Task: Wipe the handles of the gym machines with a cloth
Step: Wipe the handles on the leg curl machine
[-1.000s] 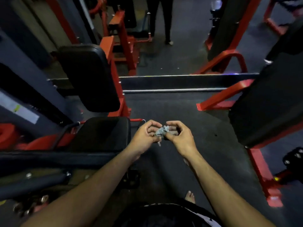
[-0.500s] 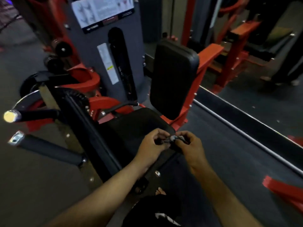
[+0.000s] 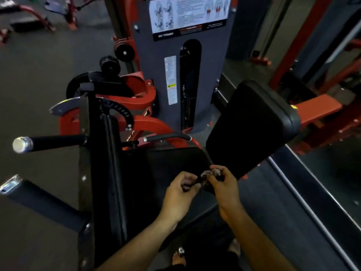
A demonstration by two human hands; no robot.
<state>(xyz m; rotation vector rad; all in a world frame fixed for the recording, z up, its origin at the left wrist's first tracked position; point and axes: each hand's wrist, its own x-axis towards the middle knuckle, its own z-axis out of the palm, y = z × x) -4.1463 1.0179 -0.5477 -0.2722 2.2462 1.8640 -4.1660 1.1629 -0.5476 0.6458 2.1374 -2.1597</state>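
Holding a small bunched grey cloth [image 3: 210,176] between them, the left hand [image 3: 180,196] and the right hand [image 3: 224,187] meet in front of the person, above the front edge of the black seat pad [image 3: 172,163] of a red and grey gym machine. The fingers [image 3: 187,178] of the left hand are curled and pinch one end of the cloth; the right hand's fingers curl round the other end, and most of the cloth is hidden between them. Just beyond the hands stands the black backrest pad [image 3: 252,126], tilted and mounted on a red frame arm [image 3: 316,109]. To the left a black foam-covered handle [image 3: 52,142] with a shiny metal end cap juts out sideways, well apart from the cloth, and a thicker dark padded roller [image 3: 43,202] lies below it. A shorter curved side handle [image 3: 168,136] sits beside the seat. The grey weight-stack tower [image 3: 213,75] rises behind, carrying an instruction placard [image 3: 188,13] and a narrow warning label [image 3: 171,80]. The floor [image 3: 33,65] is dark.
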